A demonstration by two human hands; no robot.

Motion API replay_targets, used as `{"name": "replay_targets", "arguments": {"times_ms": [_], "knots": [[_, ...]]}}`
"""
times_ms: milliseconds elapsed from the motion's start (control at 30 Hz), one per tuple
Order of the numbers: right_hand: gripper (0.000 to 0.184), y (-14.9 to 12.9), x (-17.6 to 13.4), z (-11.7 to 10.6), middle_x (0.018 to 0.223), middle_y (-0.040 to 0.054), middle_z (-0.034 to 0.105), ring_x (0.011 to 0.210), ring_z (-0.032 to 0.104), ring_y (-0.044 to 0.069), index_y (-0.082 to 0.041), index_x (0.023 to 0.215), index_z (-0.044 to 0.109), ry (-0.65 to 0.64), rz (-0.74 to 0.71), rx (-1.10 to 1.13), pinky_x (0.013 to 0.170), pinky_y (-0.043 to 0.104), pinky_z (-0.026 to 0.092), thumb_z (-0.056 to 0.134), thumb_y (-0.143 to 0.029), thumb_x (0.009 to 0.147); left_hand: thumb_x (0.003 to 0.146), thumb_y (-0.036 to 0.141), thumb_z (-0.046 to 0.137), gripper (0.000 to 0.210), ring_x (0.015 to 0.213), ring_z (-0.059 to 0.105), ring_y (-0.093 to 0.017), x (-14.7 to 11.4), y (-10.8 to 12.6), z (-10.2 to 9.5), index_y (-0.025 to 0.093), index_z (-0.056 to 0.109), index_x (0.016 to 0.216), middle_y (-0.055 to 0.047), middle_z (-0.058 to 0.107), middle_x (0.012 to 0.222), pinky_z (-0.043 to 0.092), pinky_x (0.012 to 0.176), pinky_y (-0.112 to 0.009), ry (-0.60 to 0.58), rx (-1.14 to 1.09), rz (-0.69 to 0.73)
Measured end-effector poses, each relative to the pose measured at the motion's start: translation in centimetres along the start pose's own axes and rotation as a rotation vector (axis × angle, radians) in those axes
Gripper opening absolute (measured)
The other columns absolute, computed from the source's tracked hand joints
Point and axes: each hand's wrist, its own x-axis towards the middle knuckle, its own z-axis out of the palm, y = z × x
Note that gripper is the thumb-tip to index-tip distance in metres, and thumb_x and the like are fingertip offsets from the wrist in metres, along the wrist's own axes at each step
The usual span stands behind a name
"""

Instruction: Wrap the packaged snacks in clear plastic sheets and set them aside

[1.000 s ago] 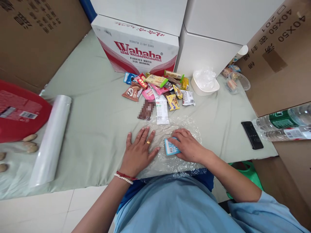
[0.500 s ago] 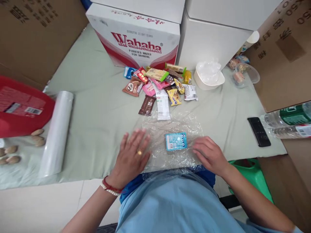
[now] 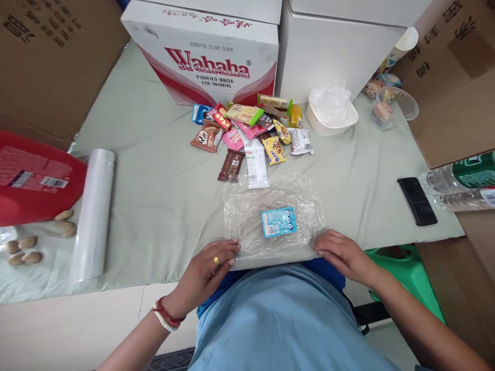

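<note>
A crinkled sheet of clear plastic film lies flat at the table's front edge. On its middle rests a small light-blue packet, with neither hand touching it. My left hand, wearing a gold ring, has its thumb and fingers closed at the film's near left corner. At the near right corner, my right hand pinches the film's edge, fingertips together. Beyond the film is a pile of wrapped snacks, with a white wrapped bar and a dark brown packet closest to it.
A roll of clear film lies left, beside a red container and several walnuts. Boxes, including a Wahaha carton, stand behind. To the right are a white bowl, a phone and plastic bottles.
My left hand has drawn back from over the film's left side to its near left corner and closed. My right hand has moved slightly right and nearer. The film lies flatter.
</note>
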Motion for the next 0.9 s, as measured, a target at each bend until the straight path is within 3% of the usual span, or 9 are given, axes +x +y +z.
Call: {"name": "replay_targets", "arguments": {"times_ms": [100,200,367,500,567,600,700,800,900], "knots": [[0.014,0.0,2.8,-2.6,0.082,0.0017,0.070,0.076,0.062,0.017,-0.024,0.104,0.068,-0.016,0.046,0.012,0.072,0.029,0.051,0.054,-0.025,0.107,0.105,0.042,0.055,0.025,0.100,0.077,-0.020,1.8,0.2,-1.9,0.026,0.073,0.109,-0.003,0.080,0.110,0.062,0.089,-0.031,0.003,-0.111,-0.262],[0.019,0.8,5.8,-4.2,0.086,0.0026,0.072,0.081,0.066,0.017,-0.023,0.101,0.070,0.012,0.135,-0.010,0.075,0.028,0.049,0.054,-0.033,0.107,0.098,0.059,0.057,0.039,0.096,0.075,-0.023,4.5,-0.5,-2.9,0.025,0.074,0.100,-0.003,0.080,0.103,0.059,0.089,-0.034,0.051,-0.123,-0.438],[0.020,3.0,9.4,-4.2,0.094,0.0063,0.075,0.085,0.067,0.021,-0.020,0.103,0.072,-0.074,0.472,-0.232,0.075,0.030,0.047,0.055,-0.030,0.102,0.083,0.054,0.068,0.044,0.089,0.070,-0.025,8.1,-2.2,-2.2,0.018,0.070,0.108,-0.011,0.069,0.117,0.060,0.086,-0.042,0.334,0.006,-0.656],[0.026,3.4,10.7,-4.5,0.105,0.0116,0.074,0.102,0.065,0.029,-0.019,0.113,0.074,-0.060,0.547,-0.519,0.083,0.036,0.047,0.054,-0.029,0.101,0.090,0.035,0.067,0.028,0.112,0.064,-0.032,7.8,0.4,-1.9,0.017,0.069,0.112,-0.016,0.062,0.121,0.058,0.089,-0.046,0.837,0.335,-0.469],[0.030,3.2,11.9,-4.9,0.109,0.0128,0.074,0.106,0.063,0.031,-0.018,0.118,0.073,0.023,0.477,-0.535,0.090,0.040,0.048,0.050,-0.031,0.102,0.093,0.020,0.065,0.017,0.111,0.064,-0.030,7.2,3.2,-1.4,0.019,0.068,0.109,-0.012,0.067,0.110,0.055,0.091,-0.045,0.930,0.484,-0.209],[0.032,3.0,12.8,-5.0,0.113,0.0135,0.073,0.108,0.063,0.031,-0.017,0.121,0.072,0.058,0.428,-0.532,0.094,0.041,0.048,0.050,-0.031,0.102,0.093,0.014,0.064,0.018,0.106,0.065,-0.027,7.0,4.6,-0.8,0.021,0.067,0.109,-0.009,0.069,0.105,0.054,0.091,-0.044,0.877,0.511,-0.049],[0.039,2.7,16.2,-4.5,0.130,0.0169,0.069,0.119,0.059,0.033,-0.013,0.133,0.066,0.069,0.297,-0.495,0.104,0.044,0.045,0.054,-0.033,0.101,0.094,0.008,0.058,0.027,0.103,0.067,-0.024,7.7,7.4,2.1,0.020,0.064,0.118,-0.007,0.074,0.106,0.053,0.088,-0.039,0.486,0.479,0.251],[0.053,2.7,19.5,-2.9,0.127,0.0162,0.071,0.116,0.060,0.033,-0.013,0.140,0.061,-0.048,0.308,-0.420,0.096,0.040,0.047,0.067,-0.041,0.096,0.100,0.011,0.052,0.030,0.111,0.065,-0.024,9.3,7.2,5.4,0.015,0.063,0.128,-0.010,0.074,0.121,0.051,0.088,-0.040,0.202,0.560,0.126],[0.049,3.2,21.4,-1.6,0.089,0.0049,0.072,0.085,0.061,0.023,-0.015,0.126,0.068,-0.148,0.440,-0.290,0.074,0.030,0.043,0.078,-0.041,0.086,0.104,0.015,0.049,0.035,0.110,0.064,-0.024,10.5,5.6,7.4,0.014,0.061,0.137,-0.011,0.069,0.134,0.050,0.086,-0.043,0.009,0.616,-0.020]]}}
